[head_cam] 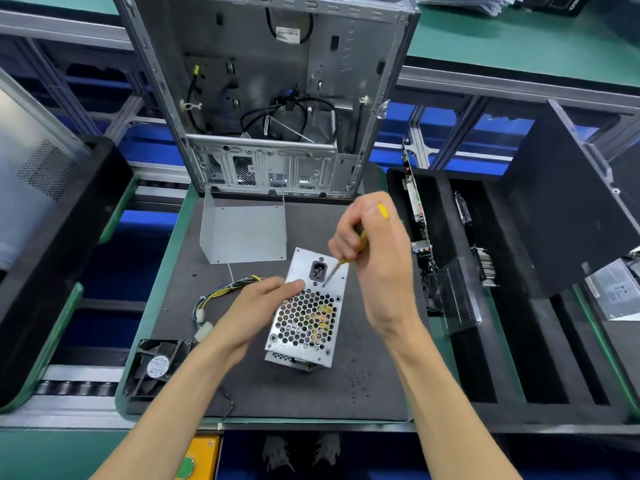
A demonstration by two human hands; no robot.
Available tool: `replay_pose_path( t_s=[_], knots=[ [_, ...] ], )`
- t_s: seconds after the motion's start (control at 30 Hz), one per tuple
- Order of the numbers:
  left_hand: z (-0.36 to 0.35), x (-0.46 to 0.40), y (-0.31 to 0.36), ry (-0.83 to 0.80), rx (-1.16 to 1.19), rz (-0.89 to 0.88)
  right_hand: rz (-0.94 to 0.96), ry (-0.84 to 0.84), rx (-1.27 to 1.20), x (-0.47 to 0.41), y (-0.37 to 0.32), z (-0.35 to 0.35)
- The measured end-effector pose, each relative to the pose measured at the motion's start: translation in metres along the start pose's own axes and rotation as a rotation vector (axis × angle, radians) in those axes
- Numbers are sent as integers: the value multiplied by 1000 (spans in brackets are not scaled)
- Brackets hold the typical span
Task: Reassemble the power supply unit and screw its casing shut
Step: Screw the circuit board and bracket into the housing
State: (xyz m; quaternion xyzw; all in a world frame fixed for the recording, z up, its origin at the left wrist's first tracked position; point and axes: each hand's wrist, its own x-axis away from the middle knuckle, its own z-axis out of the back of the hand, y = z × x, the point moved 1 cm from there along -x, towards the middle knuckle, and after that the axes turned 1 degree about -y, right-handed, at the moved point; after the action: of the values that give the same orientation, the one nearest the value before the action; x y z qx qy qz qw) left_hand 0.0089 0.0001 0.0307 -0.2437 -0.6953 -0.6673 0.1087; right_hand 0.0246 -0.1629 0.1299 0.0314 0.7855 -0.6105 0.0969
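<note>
1. The power supply (306,315) is standing on the dark mat (277,393), with its perforated face turned up toward the camera. Its long axis is running from the near edge of the mat away toward the open computer case (270,95), leaning a little to the right.
2. The power socket (318,270) is sitting at the far end of this face, and the honeycomb grille (304,323) is filling the near part.
3. The mat is lying on a green-edged surface (152,306). A bent metal cover (244,233) is lying on the mat between the case and the power supply. A black fan (157,367) is resting at the near left corner of the mat, and a bundle of wires (221,296) is lying left of the power supply.
4. Black foam trays (519,341) with parts are standing to the right, and metal rails with blue bins are showing behind.
5. The left hand (258,303) is gripping the left side of the power supply, with the thumb pressing on the top face beside the grille.
6. The right hand (375,258) is hovering over the far right part of the power supply and is grasping a yellow screwdriver (360,242). The shaft is slanting down to the left, and its tip is touching the face just beside the socket.
</note>
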Motion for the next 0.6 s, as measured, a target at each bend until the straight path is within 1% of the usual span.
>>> replay_pose_path(
  t_s=[0.07, 0.13, 0.23, 0.33, 0.43, 0.53, 0.6],
  knots=[
    [1, 3, -3, 37, -78, -65, -38, 80, 105, 5, -1, 10],
    [6, 6, -7, 18, -142, -123, -95, 133, 360, 11, 6, 22],
    [10, 10, -9, -19, -163, -123, -186, 140, 683, 22, 28, 41],
    [-1, 11, -5, -31, -183, -167, -337, 121, 862, 36, 52, 51],
    [-22, 11, 1, -104, -213, -227, -404, 160, 822, 46, 65, 60],
    [-37, 9, 2, -160, -264, -213, -437, 201, 759, 52, 64, 73],
    [-45, 10, 1, -186, -335, -246, -472, 216, 741, 55, 61, 83]
  ],
)
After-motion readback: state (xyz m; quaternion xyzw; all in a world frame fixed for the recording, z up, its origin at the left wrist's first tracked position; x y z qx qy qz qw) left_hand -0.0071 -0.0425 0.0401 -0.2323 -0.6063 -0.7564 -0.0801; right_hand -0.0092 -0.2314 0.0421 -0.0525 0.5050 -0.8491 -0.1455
